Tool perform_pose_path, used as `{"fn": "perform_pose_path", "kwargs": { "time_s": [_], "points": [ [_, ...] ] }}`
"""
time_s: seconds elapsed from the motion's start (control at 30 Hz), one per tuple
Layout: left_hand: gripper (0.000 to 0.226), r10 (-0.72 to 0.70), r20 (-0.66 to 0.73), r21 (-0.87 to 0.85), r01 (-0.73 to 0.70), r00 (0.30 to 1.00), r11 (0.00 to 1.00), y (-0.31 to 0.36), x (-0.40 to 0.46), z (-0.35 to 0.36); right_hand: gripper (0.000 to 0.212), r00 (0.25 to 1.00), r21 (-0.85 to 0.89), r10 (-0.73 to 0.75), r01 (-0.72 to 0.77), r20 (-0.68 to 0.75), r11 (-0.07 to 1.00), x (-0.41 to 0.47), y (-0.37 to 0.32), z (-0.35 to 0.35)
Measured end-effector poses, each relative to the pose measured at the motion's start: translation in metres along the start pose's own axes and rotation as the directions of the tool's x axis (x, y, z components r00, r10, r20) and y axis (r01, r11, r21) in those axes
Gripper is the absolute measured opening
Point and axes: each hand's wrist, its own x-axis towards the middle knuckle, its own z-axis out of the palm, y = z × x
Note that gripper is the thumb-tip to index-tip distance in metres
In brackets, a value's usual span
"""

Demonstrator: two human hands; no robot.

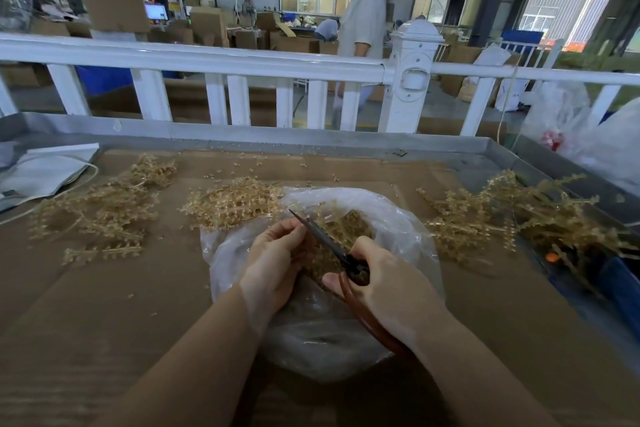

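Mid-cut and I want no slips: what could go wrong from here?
The scissors blades pass close by the left hand pinching a sprig; a snip could nick its fingers. The bag lies right under the blades, so it might get cut. More bits may miss the bag; some already dot the cardboard.

Dark matt metal on the scissor blades (320, 236), and glossy reddish-brown plastic on the scissor handles (367, 319). The clear bag (398, 218) is thin crinkled plastic film catching a soft sheen. Inside it and across the surface, translucent tan plastic sprues (235, 206), knobbly and slightly shiny. The surface (104, 305) is covered in brown corrugated cardboard, matt and faintly ribbed, with a dull grey sheet-metal rim (242, 130) round it. Behind, a white railing (207, 59), smooth and glossy. Far left, a flat white pouch (41, 173), matt.
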Motion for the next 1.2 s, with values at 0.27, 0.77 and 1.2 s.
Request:
{"fn": "perform_pose_path", "kwargs": {
  "time_s": [0.27,0.77,1.2],
  "points": [
    [0.021,-0.002,-0.082,0.063,0.007,0.997,0.998,0.0,0.001,0.003,0.032,1.0,-0.028,-0.01,0.01,-0.006,1.0,-0.002,0.0,-0.001],
    [0.02,-0.055,-0.137,-0.064,0.047,0.989,0.997,0.0,0.008,-0.001,0.033,0.998,-0.132,-0.025,0.018,-0.05,0.991,-0.004,-0.005,0.003],
    [0.017,-0.096,-0.089,-0.171,0.08,0.991,0.982,-0.001,0.01,0.002,0.034,0.998,-0.112,0.001,-0.009,-0.067,0.994,-0.005,-0.011,0.007]
  ]
}}
